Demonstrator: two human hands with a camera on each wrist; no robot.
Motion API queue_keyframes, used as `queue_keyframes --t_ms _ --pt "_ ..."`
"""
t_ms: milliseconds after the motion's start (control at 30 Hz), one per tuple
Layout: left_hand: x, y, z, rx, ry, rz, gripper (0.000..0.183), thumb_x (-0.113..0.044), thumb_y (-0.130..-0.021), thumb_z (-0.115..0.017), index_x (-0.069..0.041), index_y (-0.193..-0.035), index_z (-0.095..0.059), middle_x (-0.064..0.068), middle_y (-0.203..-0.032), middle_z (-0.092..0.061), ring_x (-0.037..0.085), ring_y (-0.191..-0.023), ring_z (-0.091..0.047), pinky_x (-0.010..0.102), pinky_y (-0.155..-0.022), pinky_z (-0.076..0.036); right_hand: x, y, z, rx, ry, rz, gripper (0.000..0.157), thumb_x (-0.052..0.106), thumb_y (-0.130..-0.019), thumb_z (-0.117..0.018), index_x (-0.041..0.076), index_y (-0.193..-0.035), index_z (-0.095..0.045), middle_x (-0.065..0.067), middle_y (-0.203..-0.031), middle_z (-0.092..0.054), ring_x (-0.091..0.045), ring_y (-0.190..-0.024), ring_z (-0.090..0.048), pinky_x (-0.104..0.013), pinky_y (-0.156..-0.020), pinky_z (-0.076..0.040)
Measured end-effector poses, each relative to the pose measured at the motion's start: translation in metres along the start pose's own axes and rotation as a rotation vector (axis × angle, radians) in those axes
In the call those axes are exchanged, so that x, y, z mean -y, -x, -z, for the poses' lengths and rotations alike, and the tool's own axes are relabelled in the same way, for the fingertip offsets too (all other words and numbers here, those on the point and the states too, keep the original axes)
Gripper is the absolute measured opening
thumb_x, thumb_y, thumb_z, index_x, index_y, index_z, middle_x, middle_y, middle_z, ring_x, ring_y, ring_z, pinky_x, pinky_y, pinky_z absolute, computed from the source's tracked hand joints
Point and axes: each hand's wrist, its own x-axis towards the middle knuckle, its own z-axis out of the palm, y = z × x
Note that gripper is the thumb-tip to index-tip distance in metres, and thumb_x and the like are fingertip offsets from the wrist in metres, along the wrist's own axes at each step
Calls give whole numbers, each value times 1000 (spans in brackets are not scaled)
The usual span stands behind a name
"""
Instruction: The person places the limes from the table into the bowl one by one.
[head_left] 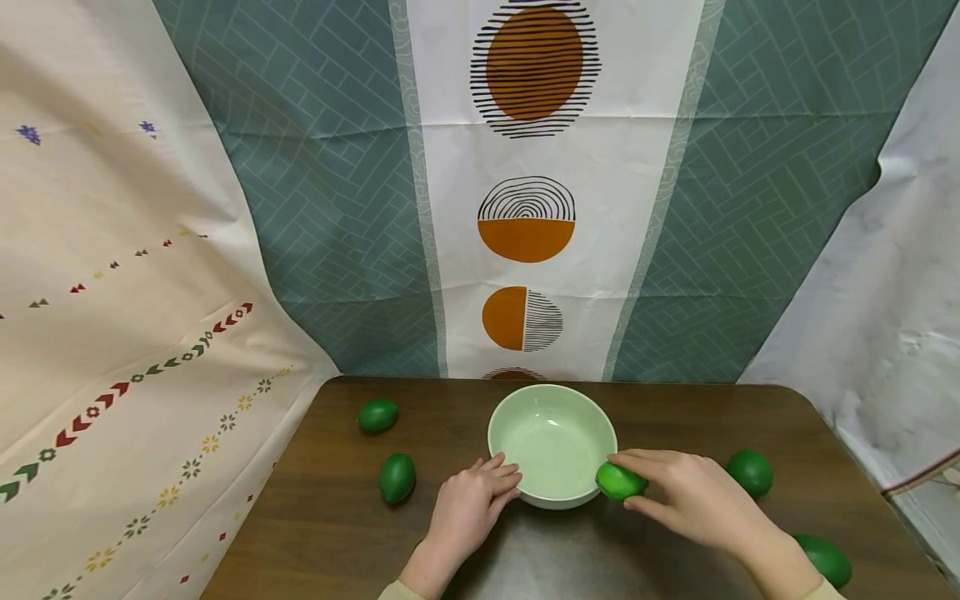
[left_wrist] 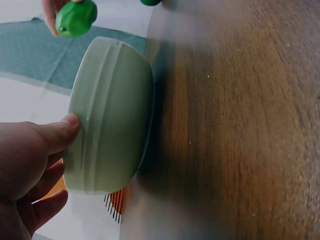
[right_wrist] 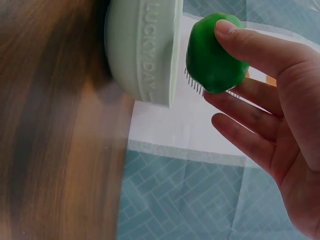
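In the lower middle of the head view, the left hand [head_left: 471,505] is pinching the rim of a pale green bowl [head_left: 553,446], while the right hand [head_left: 688,492] is holding a lime [head_left: 619,482] between thumb and fingers near the bowl's lower-right edge.

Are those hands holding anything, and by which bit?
Yes! The right hand pinches a green lime by its sides, and the left hand holds the pale green bowl by its rim.
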Motion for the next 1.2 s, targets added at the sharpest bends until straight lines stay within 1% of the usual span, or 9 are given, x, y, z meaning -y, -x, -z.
queue_keyframes --t_ms 267,567,767,1000,1200 --pt "0 0 0 3 5 5 24 -24 -94 -84 -18 -117 -86 -6 -122 -78 15 -125 -70 48 -103 -58 0 -8 -3 18 -6 -13 60 29 -78 -97 21 -133 -76 10 -123 -75 -9 -101 -75 -35 -73 -63" --pt "0 0 -1 2 16 3 23 -23 -94 -84 -17 -116 -86 -5 -121 -79 16 -125 -70 42 -101 -60 0 -16 -6 18 -4 -14 59 29 -77 -97 21 -132 -77 8 -124 -76 -11 -105 -75 -37 -77 -64" --pt "0 -1 -1 0 13 5 23 -23 -94 -84 -17 -116 -86 -5 -121 -79 16 -125 -70 42 -100 -60 1 -23 -7 13 -6 -13 59 29 -77 -98 20 -132 -77 5 -124 -77 -14 -107 -76 -40 -80 -64" --pt "0 0 -1 5 10 11 23 -24 -94 -84 -18 -116 -86 -6 -121 -79 15 -125 -70 42 -100 -60 2 -26 -7 55 -28 -31 57 28 -82 -95 19 -134 -76 3 -125 -77 -17 -108 -76 -43 -83 -64" --pt "1 0 -1 5 10 8 23 -24 -94 -84 -18 -116 -86 -6 -121 -79 15 -125 -70 42 -100 -60 2 -29 -7 55 -34 -39 56 27 -82 -95 19 -134 -76 4 -125 -77 -16 -108 -76 -43 -83 -64"
